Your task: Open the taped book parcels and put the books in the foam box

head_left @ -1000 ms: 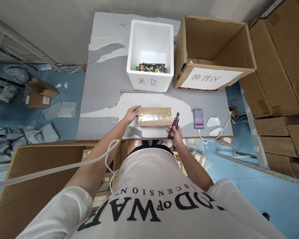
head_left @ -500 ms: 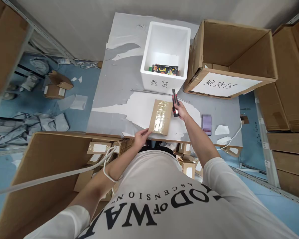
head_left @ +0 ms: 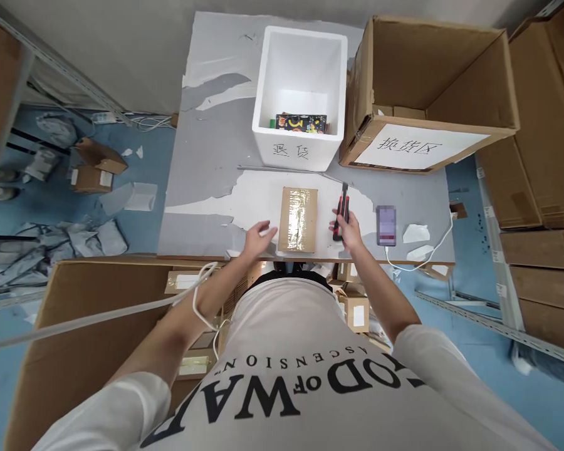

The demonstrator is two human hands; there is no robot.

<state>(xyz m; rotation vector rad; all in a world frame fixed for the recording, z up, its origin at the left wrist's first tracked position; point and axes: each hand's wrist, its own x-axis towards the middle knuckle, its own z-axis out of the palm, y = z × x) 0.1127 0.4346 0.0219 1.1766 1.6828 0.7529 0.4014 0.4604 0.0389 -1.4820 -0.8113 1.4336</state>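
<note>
A small cardboard box (head_left: pixel 297 219), with shiny tape down its middle, lies flat near the front edge of the table. My left hand (head_left: pixel 259 238) is just left of the box, apart from it, fingers spread and holding nothing. To the right of the box, my right hand (head_left: pixel 348 229) grips a black and red box cutter (head_left: pixel 341 212), its tip pointing away from me. A phone (head_left: pixel 386 225) with a lit screen lies farther right, a white cable plugged into its near end.
Behind the box stand a white foam box (head_left: pixel 295 150) holding a few colourful packages and a large open carton (head_left: pixel 364 94) with a handwritten sheet. Paper scraps (head_left: pixel 416 233) lie at the table's right. A big carton (head_left: pixel 51 351) stands below the table's left edge.
My left hand has let go of the small box and moved left. My right hand, with the box cutter, has drawn away to the right and nearer to me. The box has turned straighter.
</note>
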